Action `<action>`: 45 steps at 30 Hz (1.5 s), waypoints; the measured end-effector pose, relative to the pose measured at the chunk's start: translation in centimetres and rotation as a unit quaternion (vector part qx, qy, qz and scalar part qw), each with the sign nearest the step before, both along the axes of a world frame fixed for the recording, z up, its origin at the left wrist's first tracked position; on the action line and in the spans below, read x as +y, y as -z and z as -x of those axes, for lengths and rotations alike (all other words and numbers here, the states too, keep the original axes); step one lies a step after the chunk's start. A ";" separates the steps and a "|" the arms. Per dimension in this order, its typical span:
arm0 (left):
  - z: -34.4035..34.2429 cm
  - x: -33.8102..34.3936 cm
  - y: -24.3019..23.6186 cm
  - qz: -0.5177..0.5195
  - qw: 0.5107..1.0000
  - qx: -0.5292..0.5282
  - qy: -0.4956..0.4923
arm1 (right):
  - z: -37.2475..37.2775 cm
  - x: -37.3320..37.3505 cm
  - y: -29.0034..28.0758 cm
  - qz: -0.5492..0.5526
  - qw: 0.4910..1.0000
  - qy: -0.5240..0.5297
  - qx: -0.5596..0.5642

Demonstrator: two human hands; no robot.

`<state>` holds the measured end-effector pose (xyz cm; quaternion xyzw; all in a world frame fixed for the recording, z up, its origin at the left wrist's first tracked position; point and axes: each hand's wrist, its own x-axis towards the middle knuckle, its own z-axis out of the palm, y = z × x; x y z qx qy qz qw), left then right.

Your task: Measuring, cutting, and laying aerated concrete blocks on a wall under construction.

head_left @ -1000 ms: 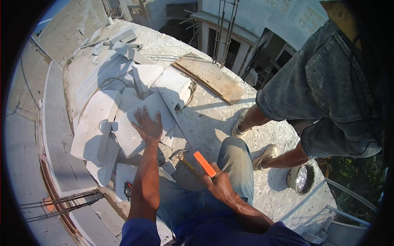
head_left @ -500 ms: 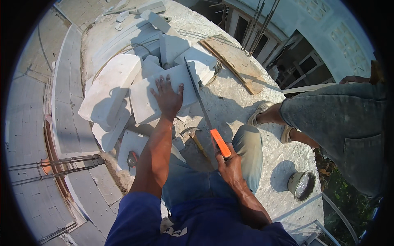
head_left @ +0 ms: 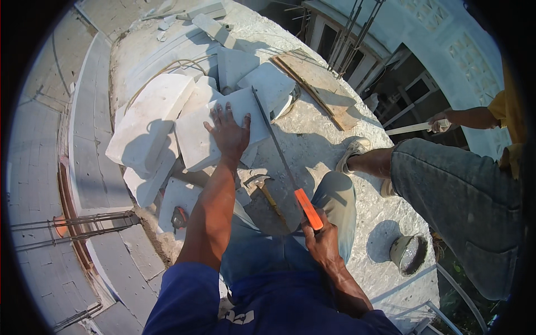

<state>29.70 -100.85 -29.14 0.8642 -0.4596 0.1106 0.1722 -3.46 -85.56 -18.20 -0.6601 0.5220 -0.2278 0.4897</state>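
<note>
My left hand (head_left: pixel 230 134) lies flat with spread fingers on a white lightweight concrete block (head_left: pixel 195 139), pressing on its top face. My right hand (head_left: pixel 322 243) is wrapped round the orange handle of a hand saw (head_left: pixel 309 209). The long dark blade slants away from me to the block's right edge, its tip near the far right corner. Whether the teeth are in a cut I cannot tell. A hammer (head_left: pixel 269 198) with a yellowish handle lies between my knees. Beside my left forearm a tape measure (head_left: pixel 179 218) rests on a white block piece.
More white blocks (head_left: pixel 151 117) are piled left and beyond. A grey block wall (head_left: pixel 95 139) with rebar (head_left: pixel 72 229) runs along the left. Boards (head_left: pixel 312 92) lie at far right. A co-worker's leg (head_left: pixel 446 178) stands close on my right, near a bucket (head_left: pixel 409 254).
My right hand has drawn the saw back toward me and slightly right. My left hand stays on the block. The co-worker has shifted, and their arm holding a pale strip now shows.
</note>
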 end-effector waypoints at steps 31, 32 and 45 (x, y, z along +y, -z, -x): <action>1.5 -0.5 -0.8 0.020 0.999 0.038 0.027 | 3.2 2.1 -0.2 -0.015 0.999 0.007 -0.029; 1.5 -0.6 -0.7 0.031 0.999 0.028 0.030 | 3.3 2.4 -0.1 -0.013 1.000 0.006 -0.028; 1.5 -0.5 0.8 0.017 0.999 0.028 0.040 | 1.9 0.5 1.1 0.061 0.998 -0.010 -0.009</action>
